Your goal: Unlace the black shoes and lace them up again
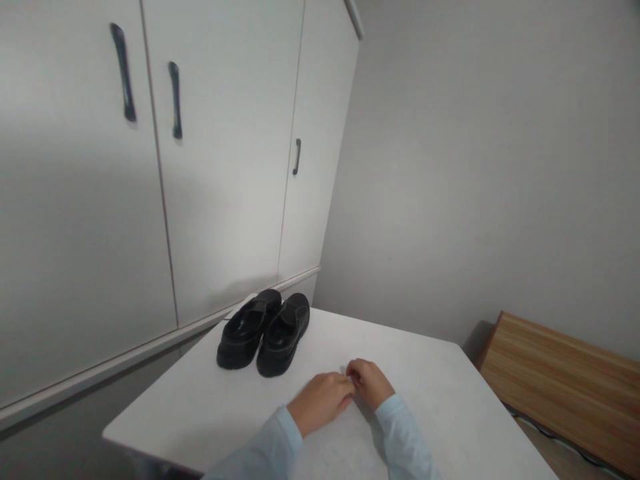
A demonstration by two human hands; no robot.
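Over the white table (210,417), my left hand (323,400) and my right hand (369,381) meet at the fingertips. Both have their fingers bent and pressed together in a pinch. Whatever lies between them, if anything, is hidden or too small to make out. A pair of black shoes, a left shoe (239,343) and a right shoe (280,347), stands side by side, upright, on the far left part of the table. Neither hand touches them; my left hand is the nearer one. Light blue sleeves cover both forearms.
White cabinet doors (230,167) with dark handles rise behind the table on the left. A grey wall (475,167) stands at the back right. To the right of the table is a wood-grain panel (565,380), with a dark cable (550,437) beneath its edge.
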